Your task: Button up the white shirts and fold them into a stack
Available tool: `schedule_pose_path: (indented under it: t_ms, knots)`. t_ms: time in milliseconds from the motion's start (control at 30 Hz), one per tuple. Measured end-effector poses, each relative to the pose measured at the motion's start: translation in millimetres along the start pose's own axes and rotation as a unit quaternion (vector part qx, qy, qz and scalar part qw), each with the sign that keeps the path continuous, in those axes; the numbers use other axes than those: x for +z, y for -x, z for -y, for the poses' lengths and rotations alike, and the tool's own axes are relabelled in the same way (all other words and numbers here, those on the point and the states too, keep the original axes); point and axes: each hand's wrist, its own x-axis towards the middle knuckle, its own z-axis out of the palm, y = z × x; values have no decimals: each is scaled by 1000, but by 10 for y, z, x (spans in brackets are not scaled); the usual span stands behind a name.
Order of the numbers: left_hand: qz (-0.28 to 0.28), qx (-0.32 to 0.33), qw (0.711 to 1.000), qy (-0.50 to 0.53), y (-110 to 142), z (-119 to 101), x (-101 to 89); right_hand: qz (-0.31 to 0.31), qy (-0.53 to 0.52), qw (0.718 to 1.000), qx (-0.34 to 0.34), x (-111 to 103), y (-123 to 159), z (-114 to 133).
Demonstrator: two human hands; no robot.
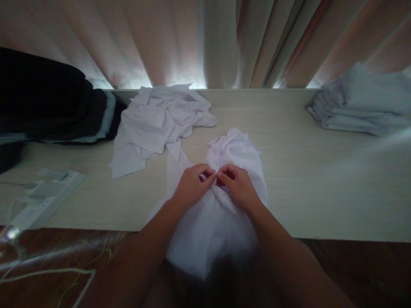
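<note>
A white shirt (239, 149) lies bunched at the front of the pale table, its lower part hanging over the edge. My left hand (192, 182) pinches the shirt's front with thumb and forefinger. Close against it, my right hand (239, 184) pinches the same spot, the fingertips of both hands nearly touching. Whatever small part of the fabric is between the fingertips is too small to make out. Behind and to the left lies a crumpled heap of white cloth (154, 115), which looks like another shirt.
Folded white garments (359, 102) are stacked at the back right. A pile of dark folded clothes (48, 98) stands at the back left. A power strip (53, 199) with plugs and cables lies at the table's left front. Curtains (173, 42) hang behind the table (324, 179).
</note>
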Motion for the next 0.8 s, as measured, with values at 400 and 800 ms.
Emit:
schedule_pose_path:
  t_ms: [400, 800]
  knots:
    - [21, -57, 995, 77, -27, -16, -62, 24, -29, 999, -2, 15, -24, -24]
    - [56, -168, 961, 212, -34, -56, -72, 21, 14, 998, -49, -37, -8, 16]
